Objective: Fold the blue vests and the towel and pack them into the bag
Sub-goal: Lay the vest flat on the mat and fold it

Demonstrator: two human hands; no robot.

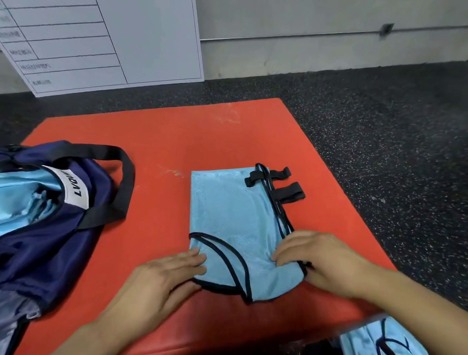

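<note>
A light blue vest [230,212] with black trim lies folded lengthwise on the red mat [172,142], its black straps sticking out at the far right. My left hand [162,277] lies flat on the vest's near left corner with straight fingers. At the near right edge, my right hand [311,257] rests on the vest, its fingertips curled onto the cloth. A navy bag [69,233] with black handles lies open at the left, with folded light blue cloth [16,197] inside it. Another blue vest [379,340] lies at the bottom right.
A white board with a ruled table [101,41] leans against the wall at the back left. Dark speckled floor [400,132] surrounds the mat. The mat's far half is bare red surface.
</note>
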